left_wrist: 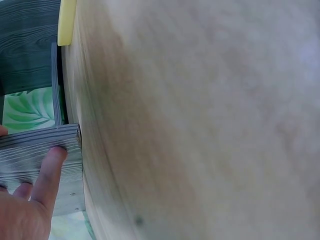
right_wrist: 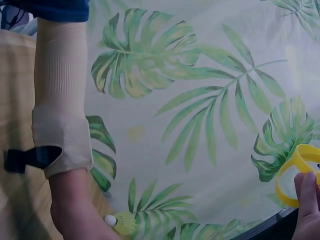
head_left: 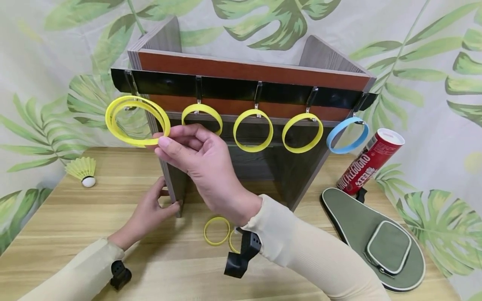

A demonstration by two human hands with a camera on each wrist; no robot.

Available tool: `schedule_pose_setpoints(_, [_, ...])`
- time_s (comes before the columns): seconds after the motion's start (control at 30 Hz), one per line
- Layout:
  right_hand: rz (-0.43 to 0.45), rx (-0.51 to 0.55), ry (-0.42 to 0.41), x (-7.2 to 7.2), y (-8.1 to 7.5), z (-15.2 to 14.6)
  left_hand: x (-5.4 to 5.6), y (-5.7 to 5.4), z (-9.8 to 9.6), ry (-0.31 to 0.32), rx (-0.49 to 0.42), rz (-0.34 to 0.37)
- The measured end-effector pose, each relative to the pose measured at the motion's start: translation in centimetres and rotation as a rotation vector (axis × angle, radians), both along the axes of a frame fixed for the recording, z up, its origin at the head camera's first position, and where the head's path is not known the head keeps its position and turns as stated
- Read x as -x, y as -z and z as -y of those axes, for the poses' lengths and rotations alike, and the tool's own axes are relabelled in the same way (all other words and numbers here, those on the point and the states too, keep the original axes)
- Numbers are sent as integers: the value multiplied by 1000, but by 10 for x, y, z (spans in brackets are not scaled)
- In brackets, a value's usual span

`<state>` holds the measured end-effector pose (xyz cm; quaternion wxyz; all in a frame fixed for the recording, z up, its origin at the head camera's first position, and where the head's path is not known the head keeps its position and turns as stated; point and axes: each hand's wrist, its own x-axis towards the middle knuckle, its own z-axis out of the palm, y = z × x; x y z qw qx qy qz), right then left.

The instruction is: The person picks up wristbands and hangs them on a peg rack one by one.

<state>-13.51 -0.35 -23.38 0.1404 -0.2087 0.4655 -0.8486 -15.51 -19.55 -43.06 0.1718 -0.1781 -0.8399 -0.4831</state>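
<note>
My right hand (head_left: 207,167) pinches a yellow wristband (head_left: 109,120) between thumb and fingers, right at the leftmost hook (head_left: 130,81) of a grey wooden rack. Two yellow loops overlap there. In the right wrist view the fingers hold the yellow band at the lower right. Low on the rack's left side panel (head_left: 174,190), my left hand (head_left: 150,211) grips the front edge, thumb on one face and fingers on the other. The left wrist view shows its fingers against the grey panel (left_wrist: 30,165). Three single yellow wristbands (head_left: 271,130) and a blue one (head_left: 329,140) hang from the other hooks.
Two more yellow bands (head_left: 205,236) lie on the wooden table (head_left: 169,267) beneath my right wrist. A yellow shuttlecock (head_left: 83,169) stands at the left. To the right are a red tube (head_left: 370,159) and a green paddle case (head_left: 350,217). A leaf-print cloth hangs behind.
</note>
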Motion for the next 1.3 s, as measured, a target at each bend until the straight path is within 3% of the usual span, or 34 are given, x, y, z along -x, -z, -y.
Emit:
schedule_pose_setpoints(0.37, [-46, -142, -36, 3, 13, -3, 0, 2, 0, -9, -25, -8])
schedule_pose_setpoints(0.6, [-83, -207, -114, 3, 17, -11, -1, -1, 0, -5, -17, 25])
schedule_pose_setpoints(0.8, [-145, -328, -177, 3, 27, -20, -1, 2, -3, -28, -15, -7])
schedule_pose_setpoints(1.0, [-165, -389, -201, 13, 46, -33, -1, 2, -3, -28, -5, 29])
schedule_pose_setpoints(1.3, [-291, -685, -149, 48, 94, -71, 0, -1, -1, -7, 17, 28])
